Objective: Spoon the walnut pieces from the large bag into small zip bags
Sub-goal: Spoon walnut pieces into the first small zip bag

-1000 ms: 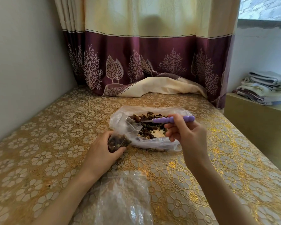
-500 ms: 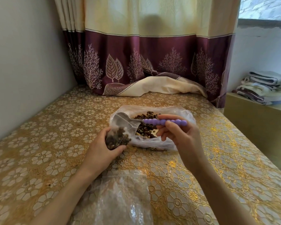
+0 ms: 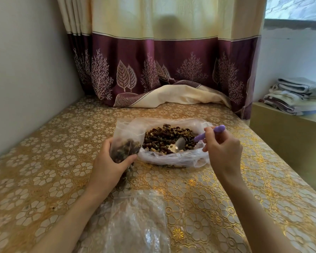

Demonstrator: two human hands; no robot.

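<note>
A large clear bag (image 3: 173,159) lies open on the table, with brown walnut pieces (image 3: 164,136) heaped inside. My left hand (image 3: 109,165) grips a small zip bag (image 3: 125,146) partly filled with walnut pieces, held upright just left of the large bag. My right hand (image 3: 223,148) pinches the purple handle of a spoon (image 3: 181,144). Its metal bowl points down-left into the walnut pieces and looks empty.
A stack of clear empty zip bags (image 3: 137,223) lies at the near edge between my forearms. The table (image 3: 44,179) wears a gold floral cover. A curtain (image 3: 162,70) hangs behind, a wall is to the left, and folded cloths (image 3: 295,95) rest on a ledge to the right.
The spoon left the small zip bag's mouth and swung right and down into the large bag. My left hand stays put with the small bag, which now holds more walnut pieces.
</note>
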